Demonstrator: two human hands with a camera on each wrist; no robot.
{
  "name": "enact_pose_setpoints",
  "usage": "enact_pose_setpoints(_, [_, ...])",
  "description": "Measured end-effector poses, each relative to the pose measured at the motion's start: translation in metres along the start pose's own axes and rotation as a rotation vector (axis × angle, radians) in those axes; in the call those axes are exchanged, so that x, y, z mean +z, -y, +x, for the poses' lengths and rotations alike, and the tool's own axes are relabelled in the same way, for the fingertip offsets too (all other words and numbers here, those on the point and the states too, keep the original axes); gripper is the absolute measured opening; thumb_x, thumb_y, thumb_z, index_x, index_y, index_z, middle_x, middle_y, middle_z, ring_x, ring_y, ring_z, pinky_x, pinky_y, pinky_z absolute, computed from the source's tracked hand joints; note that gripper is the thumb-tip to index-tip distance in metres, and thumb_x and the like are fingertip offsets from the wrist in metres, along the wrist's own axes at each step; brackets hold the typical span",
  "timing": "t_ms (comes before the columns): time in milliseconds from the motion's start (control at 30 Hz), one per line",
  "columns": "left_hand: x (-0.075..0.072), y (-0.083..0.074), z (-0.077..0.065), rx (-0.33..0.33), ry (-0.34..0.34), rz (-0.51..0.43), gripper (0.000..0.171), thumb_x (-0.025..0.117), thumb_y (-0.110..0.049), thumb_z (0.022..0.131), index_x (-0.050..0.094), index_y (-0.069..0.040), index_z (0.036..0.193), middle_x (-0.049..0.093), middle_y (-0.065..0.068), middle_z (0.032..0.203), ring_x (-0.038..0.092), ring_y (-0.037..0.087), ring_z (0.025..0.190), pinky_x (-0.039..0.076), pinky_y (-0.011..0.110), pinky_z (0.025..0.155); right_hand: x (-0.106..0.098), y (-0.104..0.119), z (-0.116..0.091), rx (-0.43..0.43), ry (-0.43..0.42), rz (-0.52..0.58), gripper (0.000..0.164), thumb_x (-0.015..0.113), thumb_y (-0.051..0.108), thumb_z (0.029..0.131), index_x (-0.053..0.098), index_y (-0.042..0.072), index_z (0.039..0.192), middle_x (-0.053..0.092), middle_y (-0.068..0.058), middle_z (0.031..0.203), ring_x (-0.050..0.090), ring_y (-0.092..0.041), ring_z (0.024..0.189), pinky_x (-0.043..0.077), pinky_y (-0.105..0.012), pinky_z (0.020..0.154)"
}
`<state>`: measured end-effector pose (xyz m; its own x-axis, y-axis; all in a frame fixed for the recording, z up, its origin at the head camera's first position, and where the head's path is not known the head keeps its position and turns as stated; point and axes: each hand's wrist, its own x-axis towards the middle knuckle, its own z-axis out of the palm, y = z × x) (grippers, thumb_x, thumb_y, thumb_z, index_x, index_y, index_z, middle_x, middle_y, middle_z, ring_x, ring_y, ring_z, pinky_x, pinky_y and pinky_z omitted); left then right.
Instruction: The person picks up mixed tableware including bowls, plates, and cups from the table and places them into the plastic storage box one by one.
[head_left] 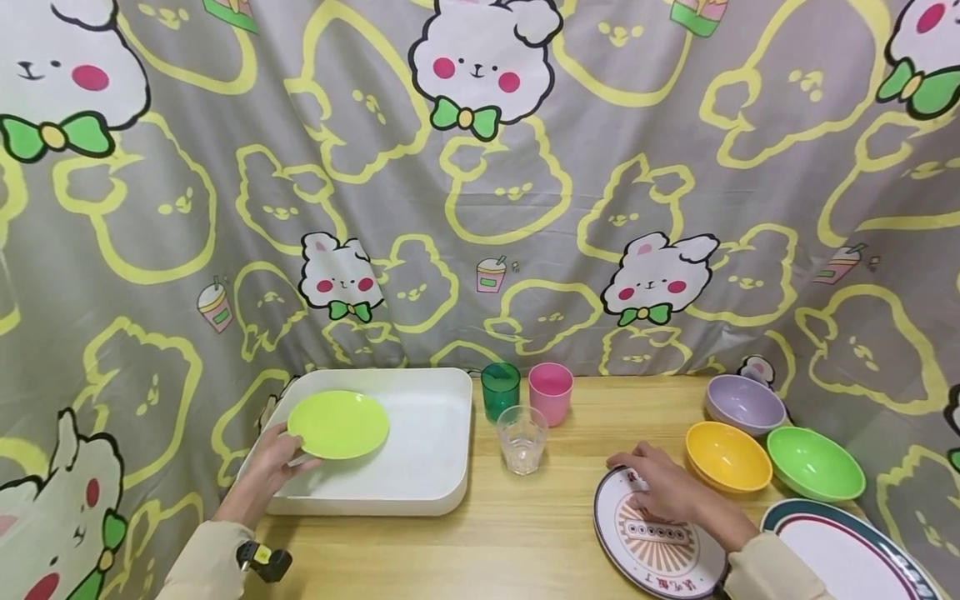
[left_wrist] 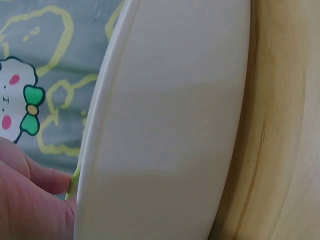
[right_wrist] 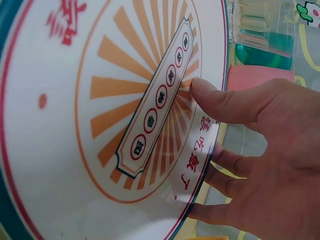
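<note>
On the left of the head view, my left hand [head_left: 272,458] pinches the near-left edge of a lime-green plate [head_left: 341,425]. That plate is over the inside of a white rectangular tray [head_left: 367,505]. In the left wrist view the tray's outer wall [left_wrist: 165,120] hides most of the plate, and only the thumb side of the hand [left_wrist: 32,195] shows. My right hand [head_left: 663,490] grips the far rim of a white plate with an orange sunburst print [head_left: 660,558]. Seen from the right wrist, the thumb lies on the plate's face [right_wrist: 55,150] and the other fingers go behind its rim.
Between the hands stand a green cup [head_left: 500,392], a pink cup [head_left: 551,393] and a clear glass [head_left: 522,442]. Purple [head_left: 746,403], orange [head_left: 727,456] and green [head_left: 816,463] bowls sit at the right, behind a green-rimmed plate [head_left: 840,554]. A patterned curtain [head_left: 517,192] hangs behind the table.
</note>
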<state>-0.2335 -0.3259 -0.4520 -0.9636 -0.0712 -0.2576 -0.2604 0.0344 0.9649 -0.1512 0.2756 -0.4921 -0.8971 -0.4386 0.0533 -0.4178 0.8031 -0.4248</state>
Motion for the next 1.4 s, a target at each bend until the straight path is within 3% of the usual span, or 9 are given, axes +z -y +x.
enact_pose_setpoints(100, [-0.002,-0.001,0.004,-0.017,0.016,-0.013,0.064,0.035,0.013,0.092,0.012,0.023,0.15,0.059,0.015,0.107,0.067,0.014,0.083,0.063,0.04,0.083,-0.001,-0.001,-0.001,0.015,0.002,-0.002,0.053,0.086,0.009,0.076,0.067,0.01,0.125,0.054,-0.005,0.103,0.049,-0.02,0.092,0.047,-0.038,0.077])
enact_pose_setpoints(233, [-0.004,-0.004,0.006,-0.077,0.012,-0.005,0.054,0.035,0.008,0.097,0.02,0.021,0.147,0.049,0.02,0.114,0.061,0.018,0.09,0.062,0.04,0.086,-0.002,0.0,-0.001,0.019,0.006,-0.005,0.051,0.087,0.009,0.075,0.069,0.009,0.123,0.056,-0.005,0.105,0.051,-0.021,0.093,0.048,-0.039,0.078])
enact_pose_setpoints(467, [-0.011,-0.005,0.004,-0.128,0.013,-0.023,0.031,0.036,0.006,0.099,0.031,0.02,0.126,0.032,0.025,0.118,0.05,0.022,0.094,0.062,0.039,0.087,-0.011,0.006,0.005,0.034,-0.021,-0.042,0.051,0.089,0.008,0.073,0.071,0.006,0.121,0.054,-0.004,0.101,0.049,-0.018,0.088,0.046,-0.033,0.072])
enact_pose_setpoints(567, [-0.01,-0.005,0.006,-0.127,0.018,-0.027,0.032,0.034,0.006,0.098,0.029,0.02,0.126,0.03,0.026,0.119,0.046,0.026,0.099,0.061,0.041,0.09,-0.018,0.009,0.006,0.072,-0.05,-0.082,0.05,0.092,0.01,0.073,0.072,0.009,0.118,0.053,-0.002,0.099,0.047,-0.017,0.086,0.045,-0.032,0.069])
enact_pose_setpoints(733, [-0.01,-0.001,0.008,-0.13,0.048,-0.029,0.049,0.031,0.005,0.099,0.014,0.025,0.14,0.025,0.032,0.129,0.039,0.037,0.116,0.056,0.044,0.1,-0.025,0.015,0.008,0.13,-0.089,-0.112,0.048,0.093,0.013,0.072,0.072,0.013,0.115,0.052,-0.002,0.097,0.046,-0.02,0.085,0.043,-0.031,0.064])
enact_pose_setpoints(867, [-0.013,0.004,0.009,-0.14,0.062,-0.017,0.048,0.033,0.006,0.098,0.015,0.025,0.139,0.025,0.031,0.125,0.041,0.036,0.113,0.056,0.043,0.099,-0.031,0.018,0.008,0.151,-0.115,-0.133,0.046,0.093,0.013,0.073,0.069,0.015,0.113,0.052,-0.003,0.098,0.047,-0.022,0.085,0.044,-0.032,0.062])
enact_pose_setpoints(1033, [-0.017,0.005,0.009,-0.162,0.04,0.003,0.024,0.036,0.006,0.096,0.03,0.014,0.118,0.027,0.023,0.114,0.043,0.025,0.096,0.059,0.039,0.09,-0.039,0.019,0.01,0.146,-0.142,-0.156,0.045,0.091,0.013,0.076,0.067,0.016,0.114,0.053,-0.003,0.098,0.048,-0.023,0.086,0.045,-0.033,0.064])
enact_pose_setpoints(1267, [-0.017,0.006,0.011,-0.151,0.034,0.045,0.049,0.04,0.004,0.096,0.017,0.021,0.137,0.016,0.028,0.127,0.033,0.036,0.113,0.054,0.05,0.099,-0.056,0.021,0.008,0.08,-0.157,-0.193,0.033,0.079,0.0,0.086,0.064,0.014,0.113,0.056,0.0,0.093,0.052,-0.021,0.08,0.048,-0.034,0.062])
enact_pose_setpoints(1400, [-0.016,0.006,0.012,-0.138,0.029,0.115,0.036,0.043,0.003,0.095,0.029,0.018,0.125,0.02,0.029,0.129,0.031,0.038,0.117,0.055,0.049,0.097,-0.067,0.02,0.007,0.036,-0.163,-0.169,0.03,0.07,-0.008,0.089,0.062,0.013,0.11,0.06,0.0,0.091,0.057,-0.021,0.082,0.054,-0.042,0.068])
